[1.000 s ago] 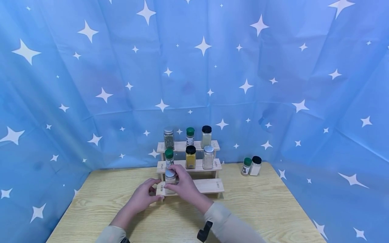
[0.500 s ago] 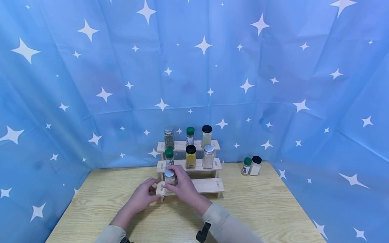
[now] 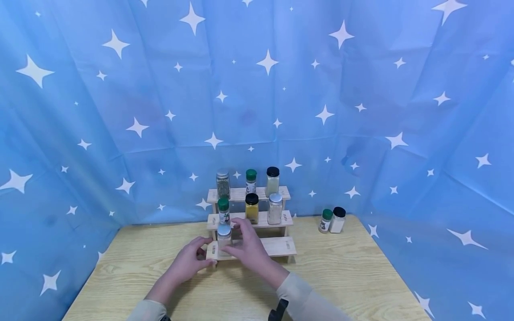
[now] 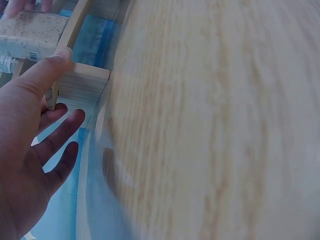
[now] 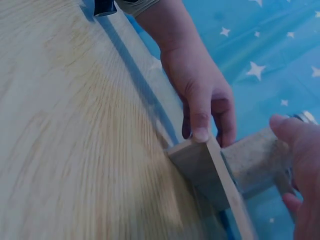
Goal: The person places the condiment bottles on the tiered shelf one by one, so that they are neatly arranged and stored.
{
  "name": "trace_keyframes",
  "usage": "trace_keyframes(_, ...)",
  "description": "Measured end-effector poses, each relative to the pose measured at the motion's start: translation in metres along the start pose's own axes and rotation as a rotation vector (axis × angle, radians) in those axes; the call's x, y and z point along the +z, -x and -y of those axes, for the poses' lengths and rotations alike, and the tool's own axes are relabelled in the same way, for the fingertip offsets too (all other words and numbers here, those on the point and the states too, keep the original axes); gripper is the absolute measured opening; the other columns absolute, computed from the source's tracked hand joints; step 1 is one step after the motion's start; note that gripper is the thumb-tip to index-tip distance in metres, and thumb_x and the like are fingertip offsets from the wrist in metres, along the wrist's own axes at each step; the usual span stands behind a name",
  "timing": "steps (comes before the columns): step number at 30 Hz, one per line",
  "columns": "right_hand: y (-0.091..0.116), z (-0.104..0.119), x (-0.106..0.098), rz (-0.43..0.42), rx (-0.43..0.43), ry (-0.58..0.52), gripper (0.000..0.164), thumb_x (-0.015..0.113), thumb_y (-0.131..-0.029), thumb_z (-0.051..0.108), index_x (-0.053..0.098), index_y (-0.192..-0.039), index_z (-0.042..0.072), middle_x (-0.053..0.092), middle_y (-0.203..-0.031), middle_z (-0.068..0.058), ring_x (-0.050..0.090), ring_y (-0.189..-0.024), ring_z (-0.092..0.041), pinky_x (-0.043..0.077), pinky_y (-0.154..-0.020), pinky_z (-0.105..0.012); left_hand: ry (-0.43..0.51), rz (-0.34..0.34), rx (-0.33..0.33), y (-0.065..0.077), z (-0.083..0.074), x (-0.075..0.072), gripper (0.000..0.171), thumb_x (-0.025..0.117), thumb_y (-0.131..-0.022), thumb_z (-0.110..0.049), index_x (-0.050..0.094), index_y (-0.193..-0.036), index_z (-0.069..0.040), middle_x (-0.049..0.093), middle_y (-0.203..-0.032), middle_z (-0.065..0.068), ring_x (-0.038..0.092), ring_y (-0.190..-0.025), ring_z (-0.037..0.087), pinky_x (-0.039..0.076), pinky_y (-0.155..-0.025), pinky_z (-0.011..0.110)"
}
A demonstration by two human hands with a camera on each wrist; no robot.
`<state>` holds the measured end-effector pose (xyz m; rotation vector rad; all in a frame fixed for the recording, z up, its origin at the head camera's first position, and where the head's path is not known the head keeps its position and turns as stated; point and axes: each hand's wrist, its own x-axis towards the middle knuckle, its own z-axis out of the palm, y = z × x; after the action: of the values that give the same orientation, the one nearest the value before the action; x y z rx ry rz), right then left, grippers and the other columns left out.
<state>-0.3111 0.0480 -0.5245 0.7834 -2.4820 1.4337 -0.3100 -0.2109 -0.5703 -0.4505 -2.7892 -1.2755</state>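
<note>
A square glass jar with a silver lid (image 3: 224,230) stands upright at the left end of the bottom step of a three-step wooden rack (image 3: 277,246). Its speckled pale contents show in the left wrist view. My right hand (image 3: 252,250) is just right of this jar, thumb in front of the glass and index finger apart from the lid. At the rack's left end, my left hand (image 3: 188,262) grips the bottom step, thumb (image 4: 59,59) on its front edge and index finger curled behind the board.
On the middle step stand a green-capped spice jar (image 3: 223,211), a black-capped yellow one (image 3: 251,208) and a silver-lidded one (image 3: 275,208). Three more jars line the top step. A green-capped jar (image 3: 325,221) and a black-capped white jar (image 3: 337,220) stand on the table at right.
My right fingers have spread off the silver-lidded jar and drawn a little to the right, leaving it standing on the bottom step. My left hand keeps its place on the rack.
</note>
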Motion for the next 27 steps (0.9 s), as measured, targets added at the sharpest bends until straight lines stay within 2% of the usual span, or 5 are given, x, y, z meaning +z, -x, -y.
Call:
trace_keyframes(4, 0.012, -0.007, -0.015, -0.002, 0.02, -0.018, 0.081, 0.093, -0.094, 0.031, 0.046, -0.159, 0.02, 0.057, -0.142, -0.01, 0.06, -0.132, -0.033, 0.055, -0.109, -0.055, 0.002, -0.001, -0.014, 0.0, 0.0, 0.001, 0.069, 0.097, -0.087, -0.021, 0.067, -0.148, -0.011, 0.069, -0.13, 0.0, 0.066, -0.095, 0.012, 0.059, -0.078, 0.03)
trace_keyframes(8, 0.023, -0.015, -0.032, -0.023, 0.028, -0.002, 0.079, 0.094, -0.092, 0.023, 0.049, -0.157, 0.016, 0.058, -0.139, -0.004, 0.06, -0.129, -0.029, 0.055, -0.109, -0.053, 0.012, -0.001, -0.022, -0.001, 0.001, 0.0, 0.07, 0.098, -0.086, -0.022, 0.067, -0.149, -0.011, 0.069, -0.131, 0.0, 0.066, -0.095, 0.012, 0.06, -0.078, 0.03)
trace_keyframes(13, 0.036, -0.028, -0.056, -0.071, 0.055, 0.039, 0.071, 0.095, -0.091, 0.025, 0.056, -0.15, 0.017, 0.058, -0.135, 0.003, 0.06, -0.123, -0.019, 0.057, -0.107, -0.049, 0.013, 0.005, -0.03, -0.002, 0.001, 0.0, 0.07, 0.097, -0.088, -0.022, 0.066, -0.15, -0.011, 0.069, -0.132, 0.0, 0.066, -0.096, 0.012, 0.059, -0.079, 0.031)
trace_keyframes(20, 0.049, -0.047, -0.089, -0.183, 0.05, 0.055, 0.063, 0.095, -0.09, 0.019, 0.061, -0.143, 0.008, 0.061, -0.127, 0.002, 0.063, -0.118, -0.023, 0.057, -0.105, -0.054, 0.001, 0.002, -0.031, -0.002, 0.001, 0.0, 0.07, 0.097, -0.088, -0.022, 0.066, -0.15, -0.012, 0.069, -0.132, 0.0, 0.066, -0.097, 0.012, 0.059, -0.08, 0.031)
trace_keyframes(27, 0.059, -0.067, -0.121, -0.306, 0.126, 0.114, 0.057, 0.088, -0.097, 0.015, 0.059, -0.144, 0.002, 0.063, -0.132, -0.016, 0.065, -0.116, -0.037, 0.058, -0.099, -0.055, 0.007, 0.001, -0.034, -0.001, 0.0, -0.001, 0.069, 0.097, -0.087, -0.023, 0.067, -0.149, -0.012, 0.069, -0.13, 0.0, 0.066, -0.097, 0.012, 0.059, -0.078, 0.031)
